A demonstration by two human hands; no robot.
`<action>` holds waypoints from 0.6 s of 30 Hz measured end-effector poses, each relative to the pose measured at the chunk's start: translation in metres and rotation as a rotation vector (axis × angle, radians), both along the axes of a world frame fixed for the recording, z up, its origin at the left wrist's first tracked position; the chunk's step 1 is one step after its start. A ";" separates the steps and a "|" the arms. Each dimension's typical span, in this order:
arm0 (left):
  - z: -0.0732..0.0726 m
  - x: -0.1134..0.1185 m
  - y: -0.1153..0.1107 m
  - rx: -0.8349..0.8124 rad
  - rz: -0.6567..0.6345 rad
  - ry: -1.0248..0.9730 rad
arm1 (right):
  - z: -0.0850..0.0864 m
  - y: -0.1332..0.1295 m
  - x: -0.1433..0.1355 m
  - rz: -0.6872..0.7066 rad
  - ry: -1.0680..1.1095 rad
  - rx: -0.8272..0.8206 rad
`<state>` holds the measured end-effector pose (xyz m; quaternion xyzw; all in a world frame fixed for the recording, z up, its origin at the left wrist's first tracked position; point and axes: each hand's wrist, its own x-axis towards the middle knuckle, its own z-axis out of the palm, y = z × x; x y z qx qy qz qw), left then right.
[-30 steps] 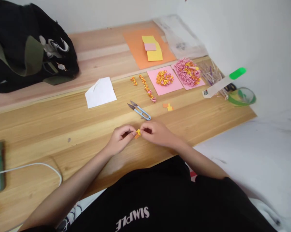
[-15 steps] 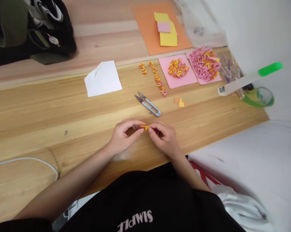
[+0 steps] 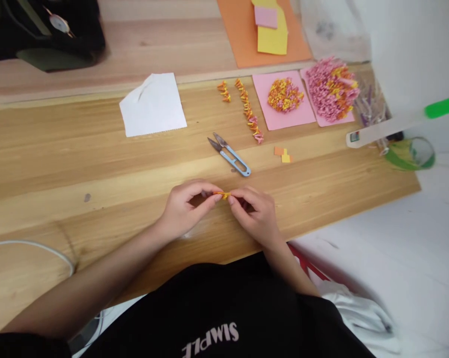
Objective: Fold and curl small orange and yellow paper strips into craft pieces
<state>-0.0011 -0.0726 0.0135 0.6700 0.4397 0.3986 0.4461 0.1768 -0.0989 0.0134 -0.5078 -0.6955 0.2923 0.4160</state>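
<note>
Between the thumbs and fingers of both hands is a small orange-and-yellow folded paper piece (image 3: 224, 195), held just above the wooden table. My left hand (image 3: 183, 206) pinches its orange end, and my right hand (image 3: 257, 214) grips the yellow end. The fingertips hide part of it. Beyond the hands lie blue-handled thread snips (image 3: 224, 150), blades apart and pointing away to the left. Further back is a line of similar orange, yellow and pink pieces (image 3: 248, 112), with a short group of orange pieces (image 3: 224, 92) to its left. Small orange and yellow paper scraps (image 3: 285, 156) lie right of the snips.
Pink sheets bear a mixed pile (image 3: 285, 95) and a larger pile (image 3: 329, 92) of pieces. A glue stick with a green cap (image 3: 443, 106) and a green clear container (image 3: 409, 153) are at right. White paper (image 3: 155, 109) lies at left, a dark bag (image 3: 75, 44) behind it.
The camera view has shifted slightly, so the far objects appear higher and the right-hand items further right. Both hands keep hold of the paper piece with almost the same grip.
</note>
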 end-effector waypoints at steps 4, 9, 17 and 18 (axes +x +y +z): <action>0.000 0.000 0.001 0.033 -0.003 0.014 | 0.000 0.000 0.000 0.012 0.007 -0.003; 0.001 0.001 0.002 0.074 -0.030 0.029 | 0.002 0.000 0.000 0.003 0.032 -0.027; 0.001 0.000 0.003 0.134 -0.061 0.044 | 0.003 -0.001 -0.001 -0.025 0.081 -0.034; 0.001 0.000 0.003 0.136 -0.062 0.046 | 0.003 -0.001 -0.001 -0.030 0.081 -0.037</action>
